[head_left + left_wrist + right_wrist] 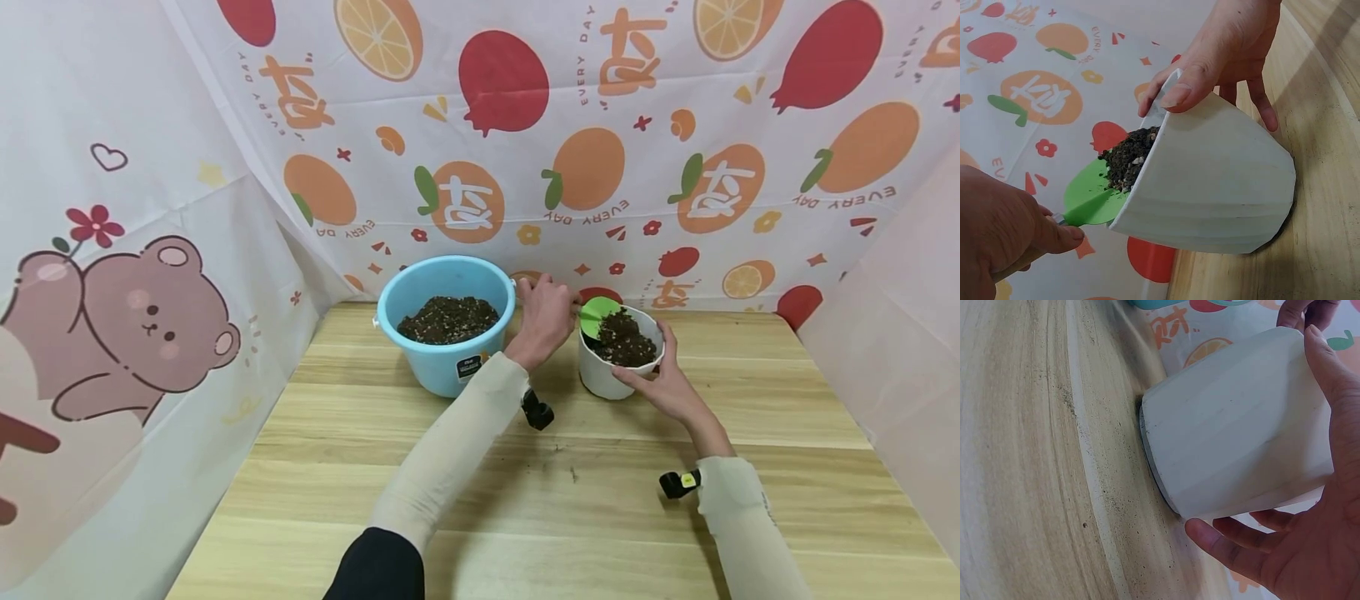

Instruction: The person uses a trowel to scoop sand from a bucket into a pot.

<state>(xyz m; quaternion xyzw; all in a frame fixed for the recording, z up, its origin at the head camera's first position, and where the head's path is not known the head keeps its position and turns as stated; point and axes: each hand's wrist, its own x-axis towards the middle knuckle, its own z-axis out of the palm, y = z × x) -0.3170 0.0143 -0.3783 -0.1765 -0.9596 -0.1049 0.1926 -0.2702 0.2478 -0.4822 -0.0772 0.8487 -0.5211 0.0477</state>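
Table (420, 467): wood, walled on three sides by fruit-print cloth (675, 167), a few soil crumbs already on it.

Bucket (442, 367): blue, soil in the bottom, stands far left of the pot, near it but apart.

Pot (603, 375): white, upright on the table w/ soil (626, 337) heaped above the rim. Biggest risk here: the heap is already proud of the rim, so any more pressing or dumping could push crumbs over the far edge onto table or cloth.

Right hand (663, 379): cups the pot's near side, thumb hooked on the rim, fingers curled round the wall. It steadies rather than clamps; a hard shove from the scoop could slide or tip the pot, as the hold is on one side only.

Left hand (543, 321): closed round the scoop's handle, between bucket and pot. Arm reaches past the bucket, so a sleeve could nudge it.

Scoop (600, 312): green blade at the pot's far rim, touching the heap. Blade angle is hard to read; if tilted outward, soil prob. drops outside.
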